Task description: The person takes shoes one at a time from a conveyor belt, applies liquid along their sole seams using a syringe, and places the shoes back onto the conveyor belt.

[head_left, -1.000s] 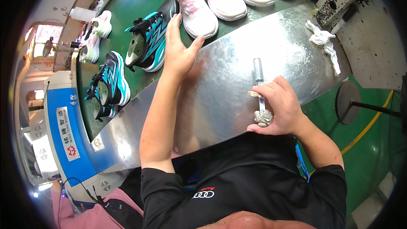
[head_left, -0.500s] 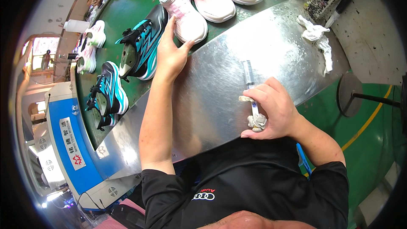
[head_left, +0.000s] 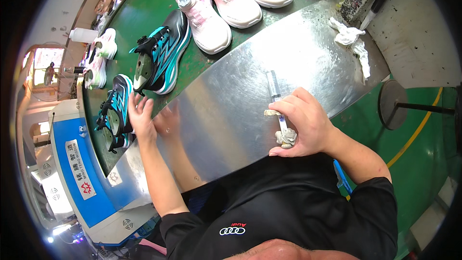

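- Right hand (head_left: 308,123): curled closed around a clear syringe (head_left: 274,86); fingers at its flange, thumb by the plunger end.
- Syringe: over the bare metal surface (head_left: 231,110), barrel tip pointing away from the person. Off-white wrapping (head_left: 287,137) bunched around the plunger end; a smaller pale piece at the flange.
- Left hand (head_left: 142,120): nothing in its grasp, fingers loosely spread, slightly blurred. Located just beside the left black-and-teal shoe (head_left: 120,91); contact cannot be determined from this view.
- Second black-and-teal shoe (head_left: 168,58): upright on the green surface (head_left: 144,14), farther from the person, toe pointing away.
- Pale pink shoe (head_left: 207,24): just right of the second dark shoe, toe toward the metal surface. More pink and white shoes (head_left: 240,7) run in a row rightward from it.
- White crumpled cloth (head_left: 353,38): on the metal surface near its right end, well apart from the syringe.
- White bottle (head_left: 83,35): far left, near lighter multicoloured shoes (head_left: 103,48).
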Tool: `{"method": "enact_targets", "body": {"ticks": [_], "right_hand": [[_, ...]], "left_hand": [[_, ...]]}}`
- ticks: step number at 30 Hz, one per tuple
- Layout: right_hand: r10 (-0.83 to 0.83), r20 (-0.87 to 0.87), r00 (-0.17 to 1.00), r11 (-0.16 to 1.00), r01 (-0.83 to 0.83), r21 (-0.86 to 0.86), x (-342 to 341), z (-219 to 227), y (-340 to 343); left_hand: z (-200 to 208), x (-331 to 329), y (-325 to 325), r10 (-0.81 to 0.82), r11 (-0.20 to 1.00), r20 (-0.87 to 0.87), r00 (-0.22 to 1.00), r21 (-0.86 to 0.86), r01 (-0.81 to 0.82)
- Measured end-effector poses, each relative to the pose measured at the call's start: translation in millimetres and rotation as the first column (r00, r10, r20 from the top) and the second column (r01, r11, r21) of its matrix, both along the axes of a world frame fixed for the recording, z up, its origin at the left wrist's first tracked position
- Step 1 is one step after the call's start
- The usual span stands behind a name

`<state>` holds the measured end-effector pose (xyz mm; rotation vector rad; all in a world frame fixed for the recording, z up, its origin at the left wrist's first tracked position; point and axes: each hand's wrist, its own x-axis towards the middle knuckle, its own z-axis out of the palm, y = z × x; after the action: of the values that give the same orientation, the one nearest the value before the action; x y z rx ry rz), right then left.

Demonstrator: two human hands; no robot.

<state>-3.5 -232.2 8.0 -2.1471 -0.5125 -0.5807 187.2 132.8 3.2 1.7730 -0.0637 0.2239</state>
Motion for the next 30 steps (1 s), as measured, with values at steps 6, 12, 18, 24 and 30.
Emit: {"method": "enact_targets", "body": {"ticks": [6,12,18,24,30], "right_hand": [[-0.029,0.017,0.999,0.998,0.030,-0.049,-2.5,2.9,7.8],[-0.035,-0.005,0.999,0.998,0.035,-0.050,-4.5,6.5,7.1],[-0.014,-0.037,0.999,1.000,0.015,0.013,-4.0,6.0,4.5],[-0.008,-0.033,0.999,1.000,0.008,0.013,-3.1,6.4,4.2],[-0.052,-0.084,0.995,0.996,0.046,-0.071,-15.0,14.7,-7.5]], "left_hand": [[4.9,46.4,-35.0,-0.153,0.988,-0.075,0.985,-0.047,0.150],[25.7,35.7,-25.4,-0.103,0.995,-0.104,0.989,0.003,0.104],[36.3,-51.7,37.5,-0.012,1.000,-0.048,0.999,-0.026,0.011],[32.3,-177.1,16.4,-0.100,0.822,0.136,0.986,0.569,0.005],[35.7,-171.0,13.3,-0.364,0.893,-0.244,0.899,-0.364,0.263]]}}
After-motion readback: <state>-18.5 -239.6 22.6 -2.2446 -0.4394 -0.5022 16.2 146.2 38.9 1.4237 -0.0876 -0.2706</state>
